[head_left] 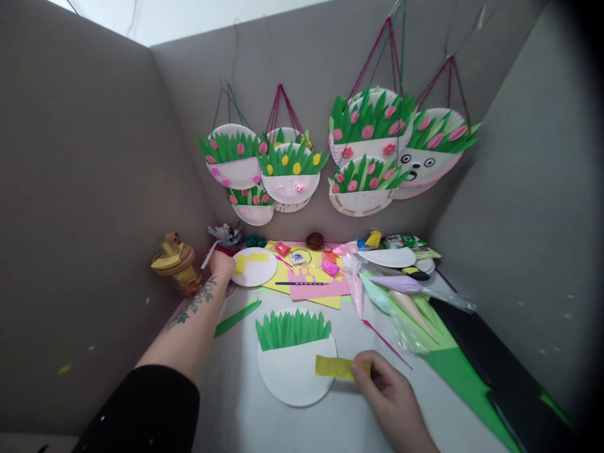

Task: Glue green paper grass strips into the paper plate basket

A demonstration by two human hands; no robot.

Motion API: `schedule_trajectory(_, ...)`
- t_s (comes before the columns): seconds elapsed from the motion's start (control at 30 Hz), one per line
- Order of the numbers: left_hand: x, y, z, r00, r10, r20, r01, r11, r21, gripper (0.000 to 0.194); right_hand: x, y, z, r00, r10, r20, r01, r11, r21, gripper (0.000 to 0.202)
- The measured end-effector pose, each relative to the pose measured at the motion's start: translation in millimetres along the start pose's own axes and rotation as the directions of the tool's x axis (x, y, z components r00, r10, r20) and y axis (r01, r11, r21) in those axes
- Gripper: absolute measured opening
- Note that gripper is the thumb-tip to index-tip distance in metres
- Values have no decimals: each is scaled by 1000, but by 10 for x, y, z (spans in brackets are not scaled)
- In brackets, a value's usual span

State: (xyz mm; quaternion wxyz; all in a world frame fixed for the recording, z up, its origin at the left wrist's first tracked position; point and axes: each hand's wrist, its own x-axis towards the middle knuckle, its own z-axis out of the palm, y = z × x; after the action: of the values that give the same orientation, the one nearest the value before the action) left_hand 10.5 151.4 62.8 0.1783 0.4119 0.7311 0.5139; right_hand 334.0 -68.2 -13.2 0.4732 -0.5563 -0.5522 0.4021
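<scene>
Between the thumb and fingers of my right hand (pixel 384 390) is a yellow paper strip (pixel 334 367), its left end over the edge of a white paper plate (pixel 297 374). Green paper grass (pixel 293 329) with pointed tips stands along that plate's top. My left hand (pixel 221 264) reaches to the back left, beside a bundle of grey-white items (pixel 226 235). A thin whitish strip (pixel 210 255) shows at its fingers, which are mostly hidden. Just right of it, a white disc (pixel 267 270) carries yellow paper pieces (pixel 257 257).
Decorated plate baskets (pixel 290 185) hang on the back wall. Piping bags (pixel 396 284), a pencil (pixel 302 284) and pink paper (pixel 306 292) lie farther back. A black device (pixel 486 346) is at the right. A brown pot-like ornament (pixel 182 264) stands at the left.
</scene>
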Motion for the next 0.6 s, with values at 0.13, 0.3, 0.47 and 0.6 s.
schedule_trajectory(0.13, -536, 67, 72, 999, 36, 36, -38, 997, 69, 21, -18, -10, 4, 1000, -8, 8, 8, 1000, -9, 27)
schedule_trajectory(0.3, -1619, 187, -186, 810, 310, 497, -250, 950, -186, 5, 10, -7, -8, 999, -5, -52, 3, 999, -36, 27)
schedule_trajectory(0.47, -2167, 127, -473, 740, 328, 587, -168, 935, -311, 24, 8, -38, 57, 996, -19, -91, 16, 999, -29, 29)
schedule_trajectory(0.6, -2259, -109, -395, 630, 213, 747, 35, 953, -302, 32, -80, -79, 175, 996, -70, 46, 72, 997, -31, 27)
